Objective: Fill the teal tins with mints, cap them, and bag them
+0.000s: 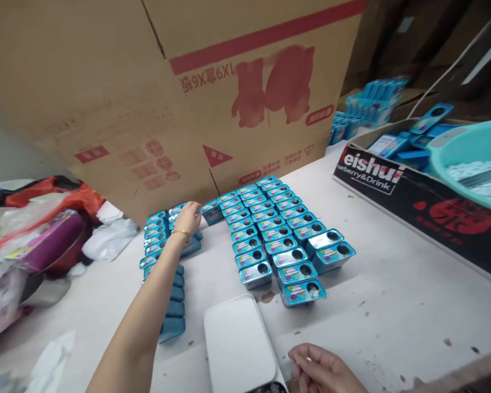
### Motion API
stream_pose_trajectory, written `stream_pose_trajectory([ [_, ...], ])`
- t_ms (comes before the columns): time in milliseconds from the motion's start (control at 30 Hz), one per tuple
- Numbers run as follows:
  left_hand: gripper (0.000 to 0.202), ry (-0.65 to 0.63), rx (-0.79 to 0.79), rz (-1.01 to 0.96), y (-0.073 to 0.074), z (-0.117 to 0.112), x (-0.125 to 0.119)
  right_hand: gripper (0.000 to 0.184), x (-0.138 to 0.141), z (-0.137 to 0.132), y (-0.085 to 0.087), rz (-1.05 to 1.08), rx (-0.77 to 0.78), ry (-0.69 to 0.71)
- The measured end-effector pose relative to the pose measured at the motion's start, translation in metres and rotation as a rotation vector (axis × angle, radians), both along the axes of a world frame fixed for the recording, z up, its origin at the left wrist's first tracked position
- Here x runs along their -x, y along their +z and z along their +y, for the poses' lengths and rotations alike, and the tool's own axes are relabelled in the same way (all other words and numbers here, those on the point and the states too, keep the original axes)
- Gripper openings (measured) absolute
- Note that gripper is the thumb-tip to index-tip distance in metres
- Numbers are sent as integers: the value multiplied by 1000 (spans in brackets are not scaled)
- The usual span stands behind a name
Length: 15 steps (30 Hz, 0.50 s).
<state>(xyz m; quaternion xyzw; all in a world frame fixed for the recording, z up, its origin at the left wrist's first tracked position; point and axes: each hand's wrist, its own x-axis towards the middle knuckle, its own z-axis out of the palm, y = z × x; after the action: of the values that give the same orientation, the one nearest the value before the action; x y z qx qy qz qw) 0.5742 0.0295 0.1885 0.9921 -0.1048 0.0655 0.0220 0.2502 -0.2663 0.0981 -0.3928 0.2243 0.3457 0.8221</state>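
Note:
My left hand (188, 219), a bracelet on its wrist, reaches to the back of the left group of small blue boxes (155, 233). Its fingers are curled. The fingertips come close to a single blue box (211, 213) at the back; contact with it is unclear, and the back of the hand hides what is under the palm. Low in the view, my right hand (321, 370) is closed in a pinch; anything in it is too small to make out. Beside it lies a white scale-like device (239, 341) with a dark panel. Rows of blue boxes with round dark openings (276, 232) stand ahead.
A large cardboard carton (147, 109) walls off the back. On the right, a black carton (417, 202) holds blue boxes and a turquoise basin (470, 147) of small white pieces. More blue boxes (372, 103) are stacked behind. Bags and wrappings (45, 229) crowd the left.

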Motion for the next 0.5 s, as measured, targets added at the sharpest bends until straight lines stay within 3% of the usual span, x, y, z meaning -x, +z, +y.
stream_pose_trajectory([
  [133,17,15,-144,55,13,20,42,55,-1,7,6,-12,24,47],
  [267,19,60,-346,60,4,22,71,55,-3,12,13,-73,35,70],
  [400,14,41,-353,25,3,15,85,52,0,12,18,-106,54,34],
  [500,10,-46,-345,-9,22,3,110,50,5,7,21,-119,72,-5],
])
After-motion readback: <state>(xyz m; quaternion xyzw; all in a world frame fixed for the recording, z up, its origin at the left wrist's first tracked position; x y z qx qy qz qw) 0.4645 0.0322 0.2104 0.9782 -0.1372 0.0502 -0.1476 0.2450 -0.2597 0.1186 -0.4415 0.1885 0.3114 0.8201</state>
